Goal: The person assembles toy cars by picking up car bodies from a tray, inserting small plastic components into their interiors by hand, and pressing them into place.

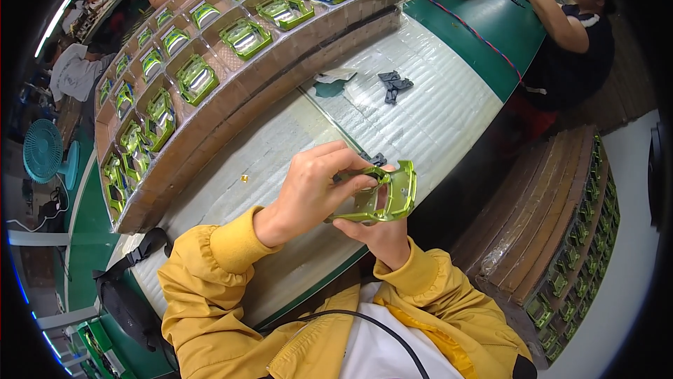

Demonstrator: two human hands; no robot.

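Above the table's near edge I hold a glossy green plastic toy car body shell [404, 195], its open frame tilted up. My right hand [384, 239] grips it from below, thumb along its near edge. My left hand [319, 186] is closed in a pinch at the shell's left end. A small dark piece shows between its thumb and index finger, mostly hidden by them. Just beyond the shell, small black plastic parts [378, 159] lie on the foam-covered table [273, 141]. More black plastic parts [395, 86] form a little pile farther off.
A large cardboard divider tray [280, 64] of green shells spans the far left. Stacked trays [533, 204] with similar shells stand at right. A black strap bag [130, 295] lies at lower left, near a teal fan [49, 149]. Co-workers sit across; a red-blue cable [463, 23] crosses the green tabletop.
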